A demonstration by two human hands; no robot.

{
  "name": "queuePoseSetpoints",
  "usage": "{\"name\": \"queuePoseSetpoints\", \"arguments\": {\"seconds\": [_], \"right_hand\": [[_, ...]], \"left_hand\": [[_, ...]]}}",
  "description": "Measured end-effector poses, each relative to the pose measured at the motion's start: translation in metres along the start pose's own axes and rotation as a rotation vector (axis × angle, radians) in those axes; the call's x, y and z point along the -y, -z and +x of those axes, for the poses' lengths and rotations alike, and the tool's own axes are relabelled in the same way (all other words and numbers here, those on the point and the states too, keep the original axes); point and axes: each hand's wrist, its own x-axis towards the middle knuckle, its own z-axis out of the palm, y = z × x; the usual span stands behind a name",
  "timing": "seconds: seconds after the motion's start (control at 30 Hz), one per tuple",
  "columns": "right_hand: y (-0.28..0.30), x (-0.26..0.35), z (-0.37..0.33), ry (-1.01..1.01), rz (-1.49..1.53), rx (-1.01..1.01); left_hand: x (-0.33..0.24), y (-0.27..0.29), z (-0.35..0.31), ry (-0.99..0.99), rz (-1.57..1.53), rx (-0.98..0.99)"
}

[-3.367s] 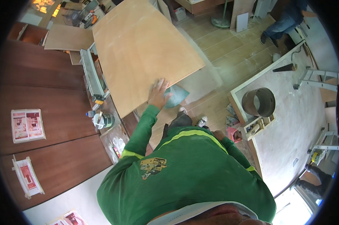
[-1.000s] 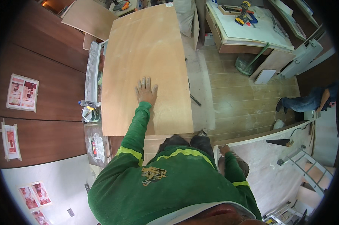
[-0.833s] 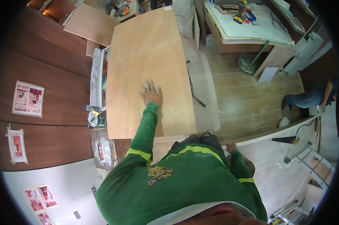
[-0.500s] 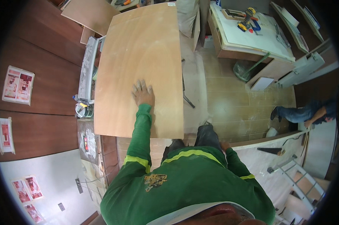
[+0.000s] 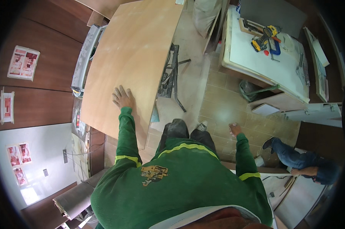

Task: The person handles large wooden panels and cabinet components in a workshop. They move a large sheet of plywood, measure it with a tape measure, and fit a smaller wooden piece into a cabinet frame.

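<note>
A large pale-brown wooden panel (image 5: 123, 49) lies flat in front of me, turned at a slant. My left hand (image 5: 123, 98) rests palm down on its nearer part, fingers spread and holding nothing. My right hand (image 5: 234, 129) hangs over the tiled floor at my right side, away from the panel. Its small, dusty-looking fingers seem curled in, and I cannot make out whether anything is in them. From under the panel's right edge a dark metal folding stand (image 5: 170, 72) sticks out.
At the right, a white-topped workbench (image 5: 252, 63) holds a yellow-black cordless drill (image 5: 265, 38) and a blue clamp (image 5: 274, 47). A co-worker (image 5: 300, 158) in jeans is low down at far right. Left of the panel stands a grey metal ladder-like frame (image 5: 84, 57).
My view has turned right, and the panel appears slanted, baring the stand beneath it. My right hand has come forward from my hip. My left hand stays flat on the panel.
</note>
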Motion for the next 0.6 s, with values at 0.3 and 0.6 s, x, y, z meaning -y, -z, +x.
{"name": "queuePoseSetpoints", "arguments": {"seconds": [0.3, 0.6], "right_hand": [[-0.004, 0.168, 0.042, 0.096, -0.109, 0.47], [-0.042, 0.414, 0.124, 0.614, -0.368, 0.667]], "left_hand": [[-0.071, -0.012, 0.042, 0.324, 0.004, 0.02], [-0.126, -0.01, 0.13, 0.27, 0.005, -0.021]]}}
